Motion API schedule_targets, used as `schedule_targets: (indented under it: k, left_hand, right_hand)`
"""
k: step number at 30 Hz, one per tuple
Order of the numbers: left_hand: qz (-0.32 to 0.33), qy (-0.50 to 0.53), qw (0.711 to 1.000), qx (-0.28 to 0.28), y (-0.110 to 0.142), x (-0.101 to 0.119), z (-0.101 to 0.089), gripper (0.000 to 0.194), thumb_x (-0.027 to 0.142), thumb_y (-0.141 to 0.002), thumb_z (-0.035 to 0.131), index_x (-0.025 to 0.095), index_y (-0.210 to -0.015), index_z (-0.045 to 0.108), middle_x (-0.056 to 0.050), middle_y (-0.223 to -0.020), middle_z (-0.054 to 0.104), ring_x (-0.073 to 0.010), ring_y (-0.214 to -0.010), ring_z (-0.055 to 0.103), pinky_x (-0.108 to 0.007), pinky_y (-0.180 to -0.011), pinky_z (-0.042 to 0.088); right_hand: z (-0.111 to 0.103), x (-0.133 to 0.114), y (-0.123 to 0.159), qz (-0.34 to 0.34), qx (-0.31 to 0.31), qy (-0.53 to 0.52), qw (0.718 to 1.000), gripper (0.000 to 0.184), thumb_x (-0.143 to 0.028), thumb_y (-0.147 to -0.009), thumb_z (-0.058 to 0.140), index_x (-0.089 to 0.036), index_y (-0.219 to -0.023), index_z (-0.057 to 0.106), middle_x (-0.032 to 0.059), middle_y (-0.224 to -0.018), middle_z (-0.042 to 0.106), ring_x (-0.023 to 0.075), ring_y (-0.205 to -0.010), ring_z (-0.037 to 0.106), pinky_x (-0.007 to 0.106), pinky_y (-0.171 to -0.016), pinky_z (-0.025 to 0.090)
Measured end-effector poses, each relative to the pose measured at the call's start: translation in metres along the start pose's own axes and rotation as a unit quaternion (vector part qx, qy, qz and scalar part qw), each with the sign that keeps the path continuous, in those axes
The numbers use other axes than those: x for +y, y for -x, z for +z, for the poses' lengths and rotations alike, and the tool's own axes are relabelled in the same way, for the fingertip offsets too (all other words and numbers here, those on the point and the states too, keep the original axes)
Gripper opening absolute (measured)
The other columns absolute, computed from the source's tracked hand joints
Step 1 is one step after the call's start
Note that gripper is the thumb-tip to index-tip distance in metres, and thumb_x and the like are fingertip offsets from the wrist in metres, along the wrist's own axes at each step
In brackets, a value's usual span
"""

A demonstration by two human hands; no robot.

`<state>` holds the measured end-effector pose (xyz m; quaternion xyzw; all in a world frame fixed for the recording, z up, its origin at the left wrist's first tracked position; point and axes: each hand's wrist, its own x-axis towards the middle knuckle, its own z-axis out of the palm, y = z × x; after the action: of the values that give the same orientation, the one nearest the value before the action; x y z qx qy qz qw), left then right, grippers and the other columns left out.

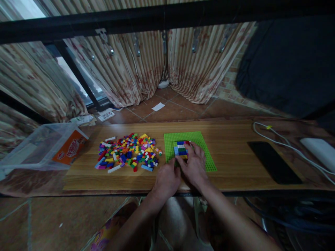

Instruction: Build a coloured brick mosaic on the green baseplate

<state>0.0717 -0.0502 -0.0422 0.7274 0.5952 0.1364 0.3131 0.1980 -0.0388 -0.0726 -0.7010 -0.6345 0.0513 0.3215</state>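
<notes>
The right hand [195, 167] is bent over the block of small bricks [180, 152]. Its fingers reach over the right side of the block and its thumb is by the near edge, so there is a gap between thumb and fingers. I can't tell if it pinches a brick or just leans on the block. The left hand [167, 179] is curled, with its fingertips by the near left corner. They are close together, and I can't see if a little brick is in them.

From the left hand, the block is up and a bit to the right. From the right hand, it is up and to the left. The right hand is nearer, as it covers part of the block. The color stripes run from side to side. I can't tell which way the block is longest, because the fingers hide its right end.

The block sits on the green board [169, 139], with bare bumps showing around it. The board lies flat on the wooden table [227, 157]. The big pile of loose bricks [128, 155] is left of the board, on the left hand's side, just past a thin strip of wood.
</notes>
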Motion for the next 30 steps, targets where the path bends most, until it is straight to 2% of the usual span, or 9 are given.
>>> schedule_targets:
  k: [6,14,26,30]
  left_hand:
    - [0.006,-0.008,1.0,0.0,0.0,-0.001,0.004,0.039,0.021,-0.088,0.042,0.014,-0.124,0.057,-0.014,-0.098,0.071,-0.0254,-0.088,0.068,-0.036,-0.081,0.051]
    - [0.015,0.027,1.0,-0.001,0.001,-0.002,0.004,0.04,0.02,-0.086,0.043,0.015,-0.124,0.056,-0.01,-0.093,0.072,-0.0221,-0.083,0.068,-0.034,-0.08,0.051]
    - [0.007,0.048,0.999,0.015,0.003,-0.005,0.007,0.043,0.022,-0.085,0.044,0.015,-0.126,0.055,-0.011,-0.096,0.071,-0.0232,-0.088,0.066,-0.035,-0.084,0.052]
    - [0.009,0.076,0.997,0.007,0.001,-0.006,0.006,0.044,0.022,-0.084,0.046,0.017,-0.126,0.056,-0.007,-0.091,0.072,-0.0215,-0.083,0.067,-0.034,-0.08,0.052]
  right_hand:
    - [0.007,0.002,0.0,0.031,0.0,-0.008,0.999,0.054,-0.044,-0.081,0.06,-0.018,-0.128,0.053,0.0164,-0.138,0.046,0.0337,-0.126,0.04,0.052,-0.1,0.035]
    - [0.009,0.004,-0.001,0.06,-0.009,-0.024,0.998,0.054,-0.045,-0.079,0.061,-0.02,-0.125,0.056,0.0147,-0.139,0.045,0.0322,-0.127,0.042,0.05,-0.102,0.035]
    - [0.013,0.008,-0.001,0.04,0.003,-0.069,0.997,0.054,-0.045,-0.08,0.059,-0.019,-0.128,0.055,0.0155,-0.139,0.046,0.0311,-0.128,0.042,0.05,-0.102,0.036]
    - [0.011,0.008,0.0,0.041,0.002,-0.074,0.996,0.057,-0.049,-0.08,0.059,-0.021,-0.129,0.055,0.0148,-0.14,0.045,0.0317,-0.129,0.042,0.052,-0.102,0.036]
